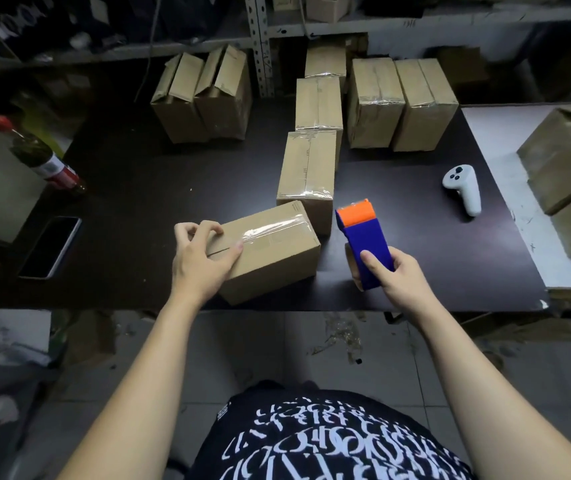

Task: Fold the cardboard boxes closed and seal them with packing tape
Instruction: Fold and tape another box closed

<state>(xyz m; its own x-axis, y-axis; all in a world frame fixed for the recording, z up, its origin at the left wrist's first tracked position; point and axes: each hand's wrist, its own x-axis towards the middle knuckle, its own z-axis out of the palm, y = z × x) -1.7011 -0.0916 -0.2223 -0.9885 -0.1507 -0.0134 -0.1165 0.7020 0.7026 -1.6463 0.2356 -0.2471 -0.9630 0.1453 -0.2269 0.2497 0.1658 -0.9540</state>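
A small cardboard box (277, 251) lies near the front edge of the dark table (145, 202). Clear tape runs along the right part of its top seam. My left hand (201, 258) rests on the box's left end, thumb across the seam, fingers curled over the far edge. My right hand (391, 275) grips a blue tape dispenser (365, 244) with an orange head, held just right of the box and apart from it. Several taped boxes (315, 109) stand behind. Two boxes with loose flaps (204, 95) sit at the back left.
A phone (50, 247) lies at the table's left front. A bottle with a red cap (39, 157) lies at the left. A white controller (462, 188) rests at the right. Larger open boxes (568, 168) sit on a white surface far right. Metal shelving stands behind.
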